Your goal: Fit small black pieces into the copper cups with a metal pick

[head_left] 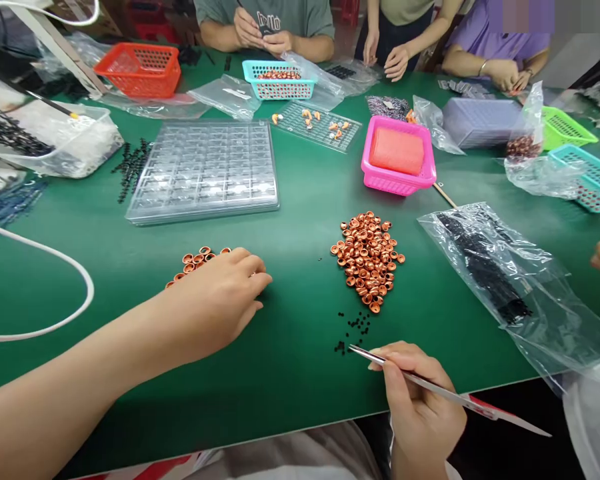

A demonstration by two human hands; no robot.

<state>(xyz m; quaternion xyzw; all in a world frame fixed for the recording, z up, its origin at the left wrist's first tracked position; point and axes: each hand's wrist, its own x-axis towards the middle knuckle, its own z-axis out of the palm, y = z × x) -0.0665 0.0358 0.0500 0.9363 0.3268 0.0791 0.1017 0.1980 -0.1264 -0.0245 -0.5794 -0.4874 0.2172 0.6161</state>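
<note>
At the top centre of the frame, pale lettering point(269, 21) on the chest of a person's grey-green shirt point(313, 20) seems to read "hello", its second letter unclear; the smaller marks just below it cannot be made out. A white slip point(237, 93) on a clear plastic bag point(215, 98), left of upper centre, shows no legible print.

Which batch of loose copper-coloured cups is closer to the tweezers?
The big heap, just beyond the tiny black bits near the tweezers; the smaller cluster lies beside the left hand.
</note>
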